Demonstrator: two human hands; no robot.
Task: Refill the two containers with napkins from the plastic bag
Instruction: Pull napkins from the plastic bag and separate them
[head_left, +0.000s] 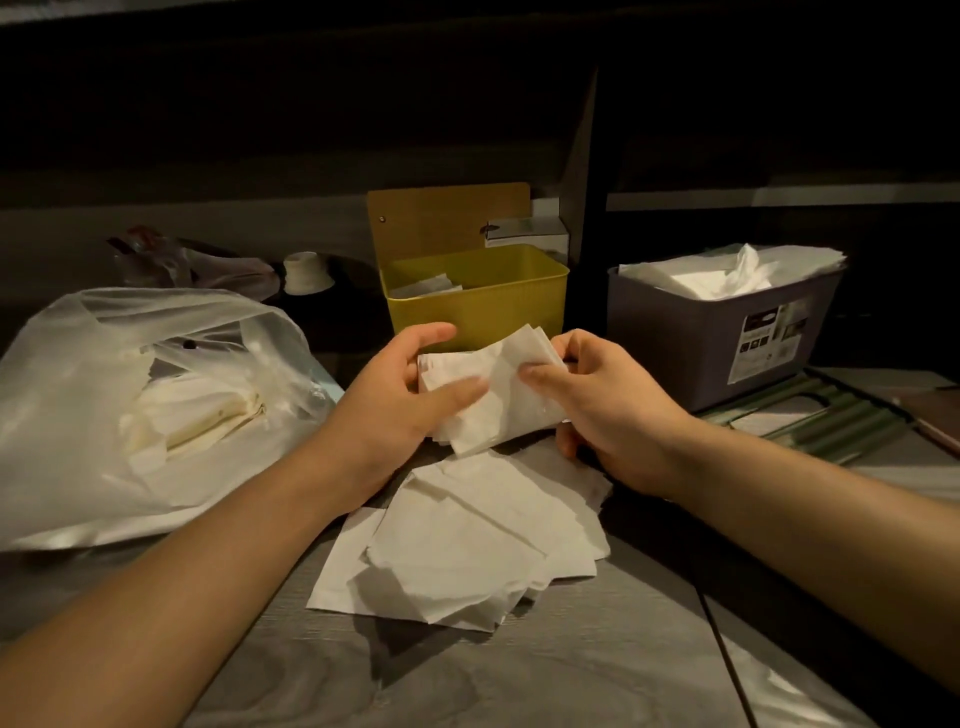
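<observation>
At the centre of the frame, the left hand (410, 384) and right hand (597, 410) hold a small stack of white napkins (493, 395) between them, fingers curled around its two ends. Just behind it stands a yellow container (483, 306), nearly empty. A grey container (711, 338), heaped with napkins, sits at upper right. Loose napkins (467, 540) lie on the table (571, 665) below the hands. The plastic bag (104, 415) rests at left.

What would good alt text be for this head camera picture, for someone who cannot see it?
Two hands, the left hand and the right hand, hold a stack of napkins above loose napkins on a table. Behind stand a nearly empty yellow container and a full grey container; a plastic bag lies left.
</observation>
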